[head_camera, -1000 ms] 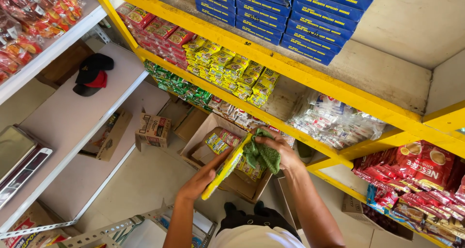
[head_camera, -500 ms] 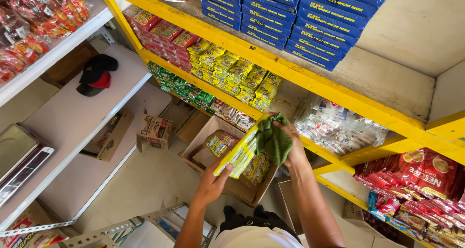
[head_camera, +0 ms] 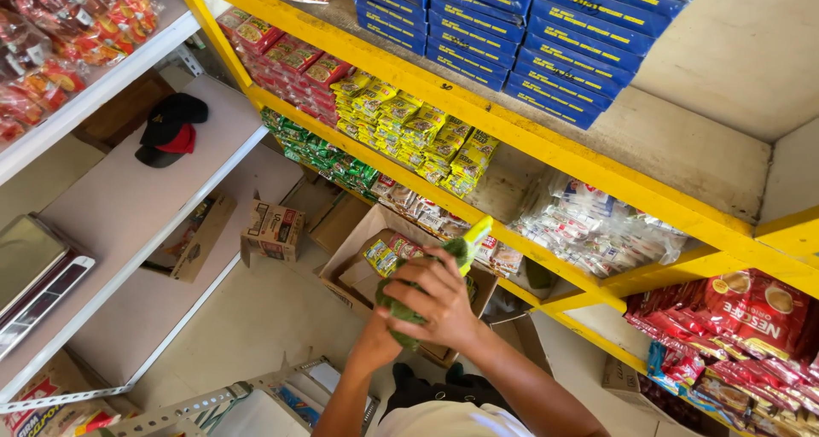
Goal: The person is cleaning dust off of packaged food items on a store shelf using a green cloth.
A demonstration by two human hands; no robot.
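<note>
Green packets [head_camera: 444, 262] gripped in both hands

Right hand [head_camera: 431, 296] is wrapped around the bundle (left hand [head_camera: 380, 335] mostly hidden, grip unclear), near the open box [head_camera: 354, 258]; shelving them needs a reach up.

Dark blue flat cartons [head_camera: 529, 36] are sitting stacked on the top level of a yellow metal shelf frame [head_camera: 597, 168] running across the upper part of the frame. Below them, yellow-green sachet bundles [head_camera: 414, 134] are lying beside red packets [head_camera: 286, 61] towards the upper left. Clear bags of small white sachets [head_camera: 597, 224] are resting right of centre. Red pouches [head_camera: 734, 317] are piling at the lower right. A black and red cap [head_camera: 171, 128] is lying on a white shelf board [head_camera: 111, 206] at left, and an open brown cardboard box [head_camera: 375, 241] is standing on the floor.
</note>
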